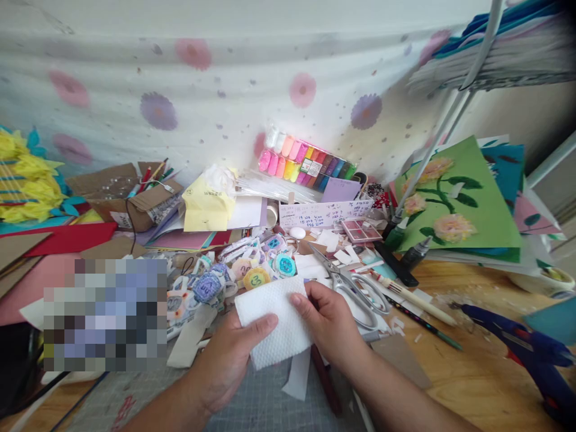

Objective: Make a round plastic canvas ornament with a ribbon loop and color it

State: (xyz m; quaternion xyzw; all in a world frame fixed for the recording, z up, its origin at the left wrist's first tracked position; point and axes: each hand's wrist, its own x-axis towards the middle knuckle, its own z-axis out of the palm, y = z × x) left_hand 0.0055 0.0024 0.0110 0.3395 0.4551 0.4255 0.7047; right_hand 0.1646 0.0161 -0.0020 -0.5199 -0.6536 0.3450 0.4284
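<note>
Two forearms (180,396) right up close, with the left hand (238,347) and right hand (332,321) pinching a dimpled white paper sheet (284,343) in their fingers above a grey mat (252,405). Silver scissors (338,279) lie just past the right hand (blue glue gun (517,339)'s farther right on the bench (454,387)). Some maroon thing (326,381) underneath is partly hidden, can't tell what.

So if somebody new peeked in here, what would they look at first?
Probably the white dimpled sheet, held in the left hand and right hand at front centre. Next, perhaps, the rainbow-coloured packs at the back, before the white flower-patterned curtain. On the right, the green card with raised peach-pink flowers might catch the eye too.
</note>
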